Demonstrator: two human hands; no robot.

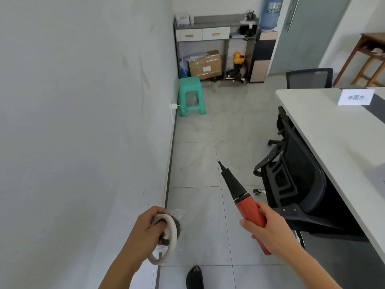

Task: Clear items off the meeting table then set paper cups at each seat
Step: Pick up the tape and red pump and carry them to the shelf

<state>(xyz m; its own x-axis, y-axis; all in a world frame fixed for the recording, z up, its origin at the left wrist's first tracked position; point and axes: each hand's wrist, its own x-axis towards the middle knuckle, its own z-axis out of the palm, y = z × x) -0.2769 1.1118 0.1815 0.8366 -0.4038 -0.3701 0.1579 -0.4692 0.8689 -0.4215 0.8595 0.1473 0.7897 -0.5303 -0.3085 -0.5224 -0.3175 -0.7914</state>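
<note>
Head | your left hand (pixel 143 228) grips tape rolls (pixel 174 226), right hand (pixel 268 230) a red-handled pump (pixel 253 213) | counter (pixel 333 138) at 3 o'clock carries a name card (pixel 355 97); no cups seen yet.

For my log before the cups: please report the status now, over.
Left hand holds tape rolls. Right hand grips red-handled tool. Green stool ahead, office chair at right.

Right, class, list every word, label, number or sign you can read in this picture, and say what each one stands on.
"国": the middle of three characters on the white name card standing on the table; the outer two are too blurred to read.
White label on the cardboard box: too small to read.
Label on the water bottle: blurred.
Print on the white box atop the cabinet: unreadable.
</note>
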